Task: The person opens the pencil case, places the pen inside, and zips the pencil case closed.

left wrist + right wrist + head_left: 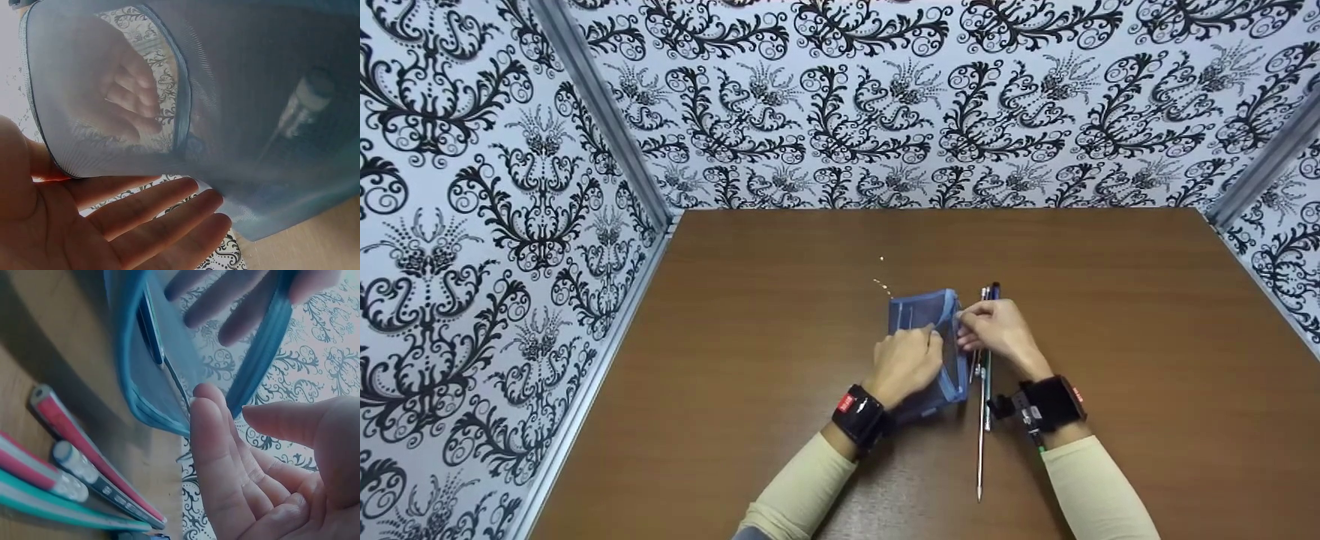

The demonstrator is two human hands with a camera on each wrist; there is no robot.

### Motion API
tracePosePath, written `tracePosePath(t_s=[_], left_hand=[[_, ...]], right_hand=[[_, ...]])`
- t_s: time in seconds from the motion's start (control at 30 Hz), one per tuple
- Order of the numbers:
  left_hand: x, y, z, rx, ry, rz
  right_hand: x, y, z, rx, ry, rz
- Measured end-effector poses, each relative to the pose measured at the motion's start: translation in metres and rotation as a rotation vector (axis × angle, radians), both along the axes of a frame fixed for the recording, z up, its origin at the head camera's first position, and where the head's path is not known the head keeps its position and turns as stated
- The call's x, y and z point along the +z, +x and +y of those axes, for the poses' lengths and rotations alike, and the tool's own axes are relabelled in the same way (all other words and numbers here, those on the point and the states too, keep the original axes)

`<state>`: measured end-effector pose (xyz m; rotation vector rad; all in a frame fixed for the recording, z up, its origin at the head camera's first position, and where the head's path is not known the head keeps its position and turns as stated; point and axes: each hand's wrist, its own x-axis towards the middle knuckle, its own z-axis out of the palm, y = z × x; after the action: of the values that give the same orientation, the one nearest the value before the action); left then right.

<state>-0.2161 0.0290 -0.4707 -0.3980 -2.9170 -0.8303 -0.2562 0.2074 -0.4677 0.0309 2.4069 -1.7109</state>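
Head view: pouch [919, 311], blue mesh, mouth parted, placed near the middle of the tabletop [735, 337]. Its rim is pinched by the left hand [907, 367] and also by the right hand [1001, 330]. Pencils [62, 422] are laid just beside it, to the right. Within the mouth, a slim item [149, 329] is seen, kind unclear.

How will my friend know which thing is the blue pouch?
On the brown table, find the left hand and the right hand. At their fingertips is the blue mesh zip pouch. It's wide and see-through, unlike the slim pencils beside it.
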Motion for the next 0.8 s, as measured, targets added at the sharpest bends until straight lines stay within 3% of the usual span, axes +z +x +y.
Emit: tracePosePath(t_s=[0.2,0.57,0.8], left_hand=[[0.0,0.0,0.0,0.002,0.0,0.012],[0.0,0.001,0.0,-0.001,-0.002,-0.001],[0.0,0.002,0.0,0.003,-0.005,-0.01]], right_hand=[[0.003,-0.001,0.008,-0.021,0.028,0.036],[0.003,-0.003,0.024,-0.097,-0.046,0.028],[0.001,-0.005,0.032,-0.134,-0.012,0.029]])
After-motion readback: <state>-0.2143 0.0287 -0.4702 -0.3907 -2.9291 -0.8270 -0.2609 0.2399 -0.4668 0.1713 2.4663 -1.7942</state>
